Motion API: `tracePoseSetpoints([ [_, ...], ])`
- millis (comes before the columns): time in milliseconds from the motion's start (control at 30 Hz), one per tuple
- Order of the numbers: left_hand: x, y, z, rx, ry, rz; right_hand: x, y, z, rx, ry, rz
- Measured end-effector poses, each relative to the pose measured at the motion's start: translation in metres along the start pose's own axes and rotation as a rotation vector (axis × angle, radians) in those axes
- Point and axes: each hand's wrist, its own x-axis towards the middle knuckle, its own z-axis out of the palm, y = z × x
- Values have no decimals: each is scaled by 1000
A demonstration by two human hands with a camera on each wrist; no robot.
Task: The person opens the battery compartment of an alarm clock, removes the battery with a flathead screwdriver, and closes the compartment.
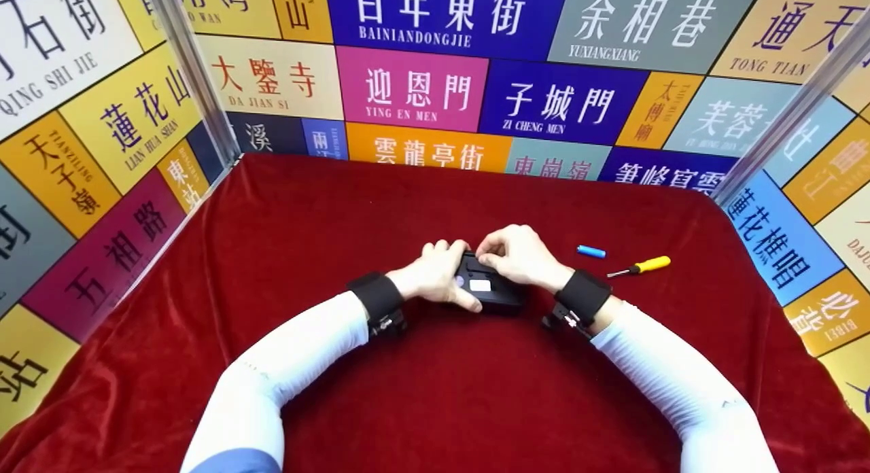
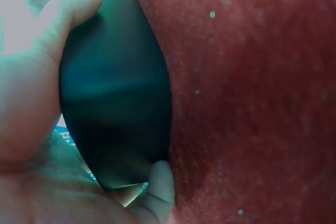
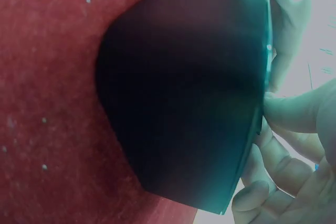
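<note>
A black boxy device [image 1: 506, 296] with a white label on its upper face sits on the red cloth. My left hand [image 1: 438, 272] grips it from the left, thumb along the near edge and fingers at the far edge. In the left wrist view its smooth dark side [image 2: 115, 77] shows between the thumb and a fingertip. Over the far part of the upper face, my right hand [image 1: 520, 255] has thumb and curled fingers together at a dark rectangular section. The right wrist view shows the right thumb [image 3: 294, 111] against the device's edge; what its fingertips pinch is partly hidden.
Right of the hands lie a small blue cylinder [image 1: 590, 251], like a battery, and a screwdriver [image 1: 640, 266] with a yellow and black handle. Red cloth [image 1: 435, 405] covers the table. Panels with printed street names [image 1: 411, 85] stand behind and at both sides.
</note>
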Motion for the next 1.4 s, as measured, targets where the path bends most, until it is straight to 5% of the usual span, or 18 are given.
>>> tracePoseSetpoints([
  [867,1,0,0,36,-5,17,-1,0,4,-95,44,-44],
  [1233,-7,8,-8,34,6,12,-8,-10,8,-251,81,-61],
  [1400,2,-1,1,49,13,20,-12,-15,12,-308,57,-53],
])
